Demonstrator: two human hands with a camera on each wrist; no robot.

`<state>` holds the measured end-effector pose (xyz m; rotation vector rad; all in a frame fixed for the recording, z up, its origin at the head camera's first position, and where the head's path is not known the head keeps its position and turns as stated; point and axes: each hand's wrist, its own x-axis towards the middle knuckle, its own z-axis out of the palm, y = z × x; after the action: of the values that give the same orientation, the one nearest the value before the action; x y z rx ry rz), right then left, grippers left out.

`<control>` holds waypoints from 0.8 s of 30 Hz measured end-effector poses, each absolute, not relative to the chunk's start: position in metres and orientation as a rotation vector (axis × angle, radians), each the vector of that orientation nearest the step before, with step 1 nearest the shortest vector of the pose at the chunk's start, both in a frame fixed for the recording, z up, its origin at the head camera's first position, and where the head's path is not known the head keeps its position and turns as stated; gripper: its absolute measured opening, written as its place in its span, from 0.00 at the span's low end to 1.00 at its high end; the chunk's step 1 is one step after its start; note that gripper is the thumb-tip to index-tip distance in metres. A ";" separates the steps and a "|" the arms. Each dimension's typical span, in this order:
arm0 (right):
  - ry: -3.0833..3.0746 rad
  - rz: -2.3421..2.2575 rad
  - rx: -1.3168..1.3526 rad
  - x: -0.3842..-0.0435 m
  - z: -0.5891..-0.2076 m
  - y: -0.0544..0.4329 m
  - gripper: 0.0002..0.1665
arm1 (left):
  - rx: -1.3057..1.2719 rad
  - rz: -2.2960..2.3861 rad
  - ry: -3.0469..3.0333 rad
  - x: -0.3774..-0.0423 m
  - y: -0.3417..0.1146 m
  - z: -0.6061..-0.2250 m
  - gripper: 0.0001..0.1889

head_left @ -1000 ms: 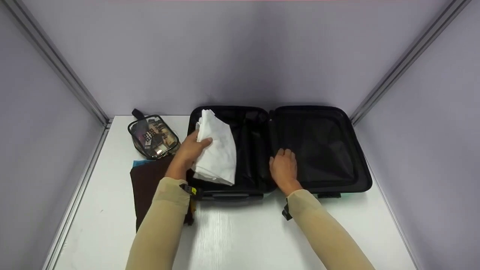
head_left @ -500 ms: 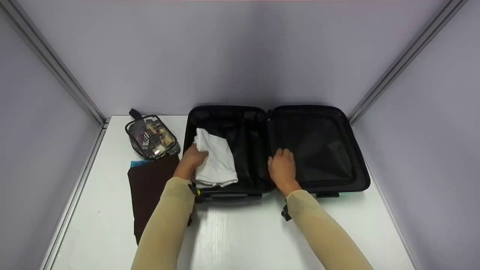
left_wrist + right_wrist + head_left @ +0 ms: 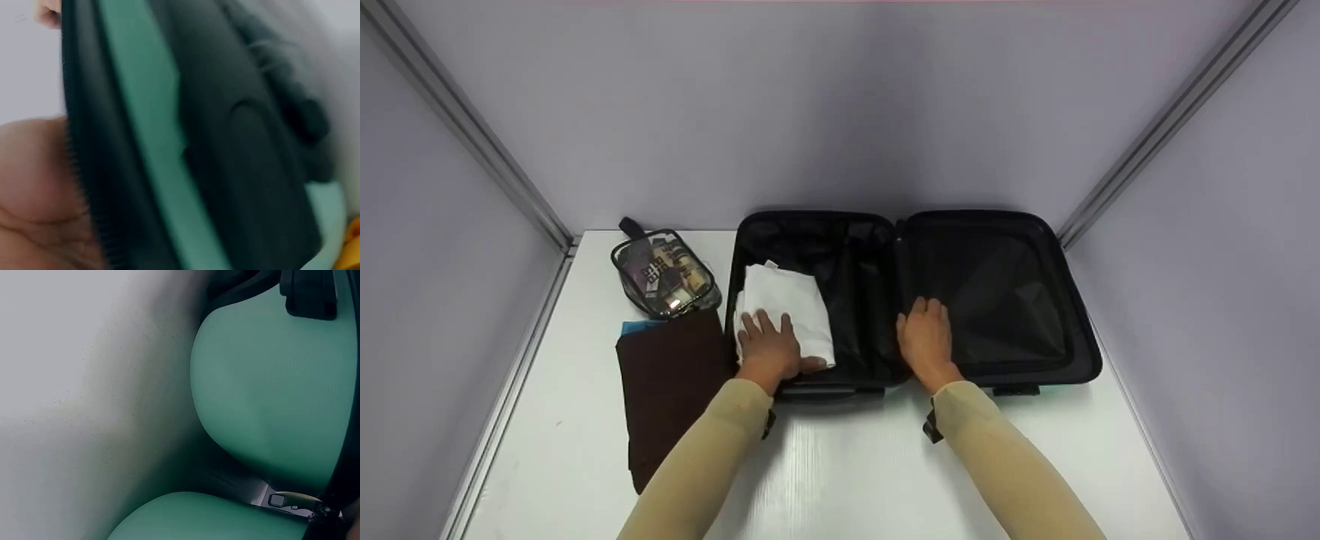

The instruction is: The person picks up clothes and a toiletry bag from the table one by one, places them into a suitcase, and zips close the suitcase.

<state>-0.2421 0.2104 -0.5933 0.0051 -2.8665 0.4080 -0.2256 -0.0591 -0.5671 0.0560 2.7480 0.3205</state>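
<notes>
My left hand (image 3: pixel 771 349) lies palm down with fingers spread, thumb pointing across toward my right, resting on the folded white cloth (image 3: pixel 787 292). My right hand (image 3: pixel 927 337) is well apart from it, back upward, fingers close together and pointing away from me, at the inner edge between the two halves of the open suitcase (image 3: pixel 817 216). Whether that hand grips the edge or only rests there, I cannot tell. Both forearms, in beige sleeves (image 3: pixel 712 457), slant inward from my body.

The cloth sits under my left hand, inside the left half, its far part extending beyond my fingertips. The black-lined right half (image 3: pixel 997 300) opens to the right of my right hand. Below my left palm, the left wrist view shows the black handle (image 3: pixel 247 169) on a green shell (image 3: pixel 146 112).

Left of my left forearm, partly behind the sleeve, lies a folded dark brown cloth (image 3: pixel 667 390), with a blue edge (image 3: pixel 637 326) at its far side. Beyond that is a clear, black-trimmed pouch (image 3: pixel 671 274), filled. All rest on the white counter (image 3: pixel 847 465).
</notes>
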 end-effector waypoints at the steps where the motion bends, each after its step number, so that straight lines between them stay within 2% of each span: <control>1: -2.861 0.410 0.006 -0.242 -0.593 0.210 0.27 | 0.060 0.348 2.709 -0.228 -0.060 -0.574 0.64; 5: -2.839 0.407 0.025 -0.241 -0.595 0.211 0.27 | 0.074 0.435 2.647 -0.239 -0.065 -0.591 0.66; 12: -2.812 0.408 0.050 -0.240 -0.596 0.209 0.26 | 0.109 0.444 2.751 -0.239 -0.071 -0.582 0.59; 24: -2.832 0.432 0.012 -0.241 -0.595 0.212 0.27 | 0.231 0.580 2.788 -0.239 -0.086 -0.576 0.39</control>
<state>-0.2410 0.2125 -0.5952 0.0120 -2.8321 0.4323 -0.2387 -0.0855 -0.5763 0.2310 2.7878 0.5799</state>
